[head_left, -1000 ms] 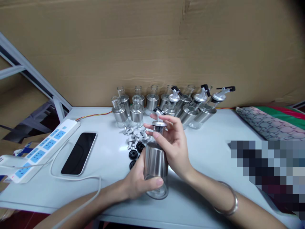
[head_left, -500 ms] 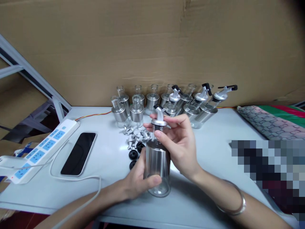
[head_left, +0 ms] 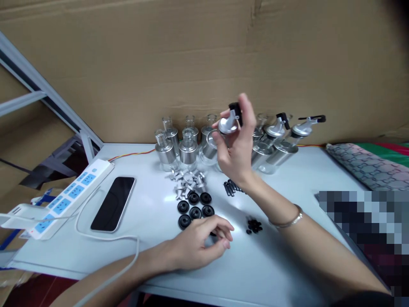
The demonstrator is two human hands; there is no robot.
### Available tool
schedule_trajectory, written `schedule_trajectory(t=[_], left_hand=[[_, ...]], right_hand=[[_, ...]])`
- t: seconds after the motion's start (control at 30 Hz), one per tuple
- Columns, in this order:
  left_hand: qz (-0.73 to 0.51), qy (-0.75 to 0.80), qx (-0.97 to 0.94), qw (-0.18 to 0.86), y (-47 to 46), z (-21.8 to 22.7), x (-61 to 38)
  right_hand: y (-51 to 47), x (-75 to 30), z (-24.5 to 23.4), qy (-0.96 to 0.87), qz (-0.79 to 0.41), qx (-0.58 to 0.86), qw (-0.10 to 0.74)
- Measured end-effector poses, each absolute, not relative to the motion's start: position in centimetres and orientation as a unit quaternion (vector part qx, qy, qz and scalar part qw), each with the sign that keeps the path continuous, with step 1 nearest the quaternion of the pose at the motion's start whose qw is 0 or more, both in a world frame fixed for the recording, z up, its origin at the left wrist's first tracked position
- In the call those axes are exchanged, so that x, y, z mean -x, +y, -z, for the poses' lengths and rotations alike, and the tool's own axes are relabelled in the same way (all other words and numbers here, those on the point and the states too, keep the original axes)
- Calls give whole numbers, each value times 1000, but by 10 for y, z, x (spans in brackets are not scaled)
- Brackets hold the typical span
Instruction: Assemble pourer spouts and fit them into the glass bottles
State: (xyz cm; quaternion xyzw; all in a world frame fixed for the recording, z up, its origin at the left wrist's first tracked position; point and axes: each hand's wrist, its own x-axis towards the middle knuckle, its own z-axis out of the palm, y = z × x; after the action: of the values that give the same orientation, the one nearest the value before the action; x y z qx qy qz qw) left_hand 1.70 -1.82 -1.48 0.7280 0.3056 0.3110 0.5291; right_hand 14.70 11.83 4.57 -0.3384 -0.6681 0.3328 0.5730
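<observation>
My right hand [head_left: 238,149] is raised at the back of the table, its fingers closed round the silver pourer top [head_left: 228,124] of a glass and steel bottle [head_left: 209,148]. The pourer has a black lever, and the bottle leans among the others, its neck largely hidden by my fingers. My left hand [head_left: 203,243] rests at the front with fingers loosely curled and thumb apart, holding nothing. Beside it lie several black round stoppers [head_left: 195,212]. Behind these is a pile of silver spout pieces [head_left: 188,181].
Several bottles without tops [head_left: 188,151] stand at the back left; two bottles with pourers [head_left: 284,147] stand at the right. Black levers [head_left: 230,187] and small black parts [head_left: 254,226] lie nearby. A phone [head_left: 113,204], a power strip [head_left: 68,198] and a white cable [head_left: 107,238] occupy the left.
My right hand has carried the pourer-topped bottle from the front to the back row. My left hand has let go of it and stays near the front edge.
</observation>
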Motion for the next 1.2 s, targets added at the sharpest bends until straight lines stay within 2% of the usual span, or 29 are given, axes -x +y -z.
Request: schedule_trajectory(t=[0.07, 0.13, 0.43, 0.6, 0.7, 0.77, 0.8, 0.83, 0.9, 0.97, 1.2], left_hand=[[-310, 310, -735, 518, -18, 13, -16], [-315, 309, -737, 513, -17, 12, -16], [-293, 274, -807, 434, -14, 10, -14], [-298, 208, -887, 283, -15, 18, -16], [-280, 160, -930, 177, -16, 27, -17], [-259, 140, -945, 145, -17, 30, -17], [-250, 135, -948, 140, -17, 30, -17], [-245, 133, -951, 138, -16, 30, -17], [-242, 132, -952, 135, -16, 29, -17], [-243, 132, -952, 131, -16, 28, -17], [-244, 124, -953, 127, -16, 29, -17]], right_hand=[[134, -144, -36, -711, -182, 313, 603], [145, -141, -27, -732, -118, 304, 598], [158, -140, -6, -740, -100, 322, 582], [154, -138, -12, -751, -48, 346, 560], [138, -137, -20, -727, 28, 357, 586], [123, -141, -22, -711, 59, 355, 604], [116, -144, -22, -726, 69, 343, 592], [109, -147, -21, -770, 54, 332, 542], [99, -155, -14, -858, -27, 335, 389], [95, -163, -5, -877, -69, 352, 321], [102, -172, 22, -874, -138, 381, 266]])
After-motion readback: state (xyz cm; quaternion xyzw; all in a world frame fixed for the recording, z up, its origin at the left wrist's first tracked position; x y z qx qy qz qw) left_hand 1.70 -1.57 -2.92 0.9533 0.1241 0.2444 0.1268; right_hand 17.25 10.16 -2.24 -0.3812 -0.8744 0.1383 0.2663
